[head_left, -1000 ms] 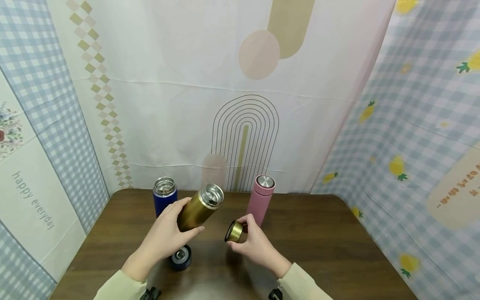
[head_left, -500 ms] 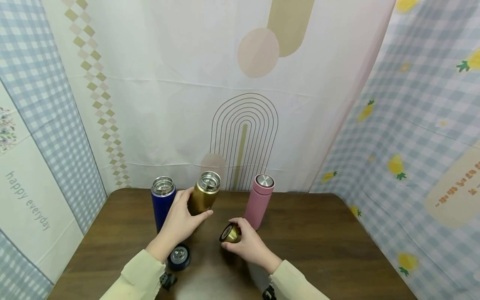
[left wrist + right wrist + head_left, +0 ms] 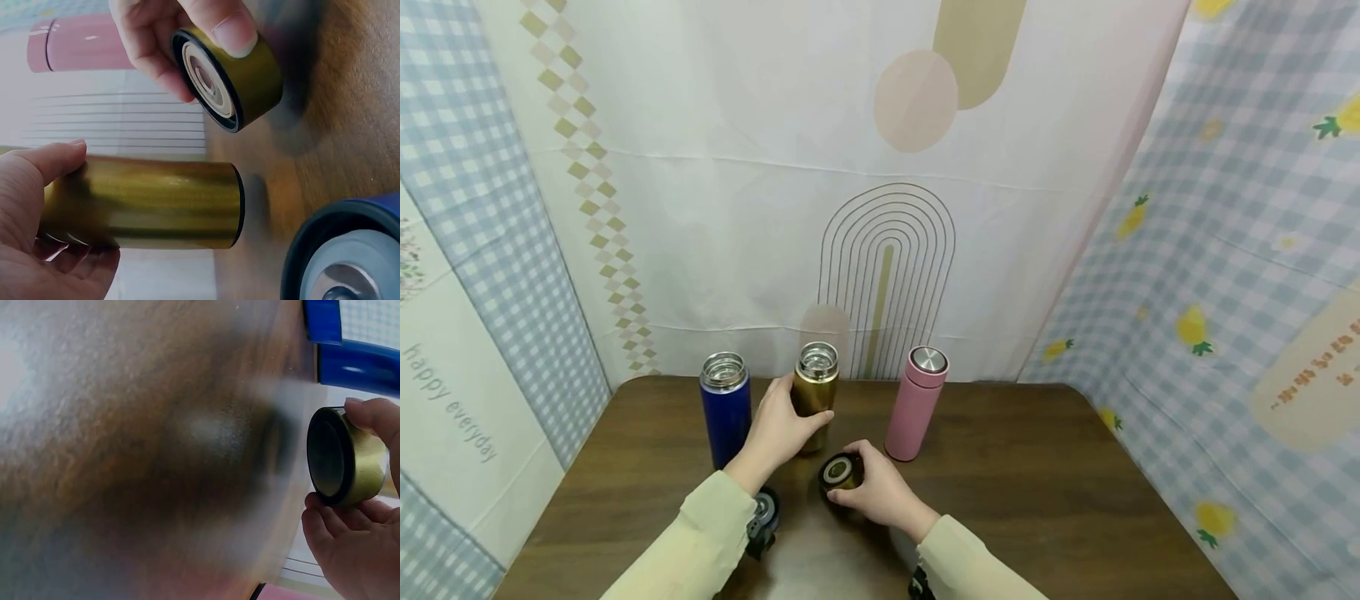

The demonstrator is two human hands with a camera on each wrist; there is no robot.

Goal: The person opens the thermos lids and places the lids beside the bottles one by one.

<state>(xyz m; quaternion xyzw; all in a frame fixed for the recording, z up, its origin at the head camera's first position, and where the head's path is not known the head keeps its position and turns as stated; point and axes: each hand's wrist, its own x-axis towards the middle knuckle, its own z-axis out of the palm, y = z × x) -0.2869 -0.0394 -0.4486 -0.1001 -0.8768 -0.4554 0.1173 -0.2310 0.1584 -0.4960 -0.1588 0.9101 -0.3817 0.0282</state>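
Observation:
My left hand (image 3: 785, 425) grips a gold thermos bottle (image 3: 816, 397) around its side. The bottle is upright and lidless, its steel mouth facing up; whether its base touches the table I cannot tell. Between thumb and fingers, my right hand (image 3: 883, 492) pinches the gold lid (image 3: 259, 84), its hollow inner side turned upward, just right of and nearer than the bottle. A blue thermos bottle (image 3: 726, 417) stands lidless at left. Its dark blue lid (image 3: 767, 504) lies inside up on the table, partly hidden by the left wrist's strap.
A pink thermos (image 3: 916, 408) with its lid on stands behind the right hand. Everything is on a brown wooden table (image 3: 1037, 500). Patterned cloth curtains (image 3: 737, 208) hang behind and at both sides.
The left hand has turned the tilted gold bottle upright and lowered it toward the table. The right hand has moved left and nearer, tipping the gold lid's inner side upward.

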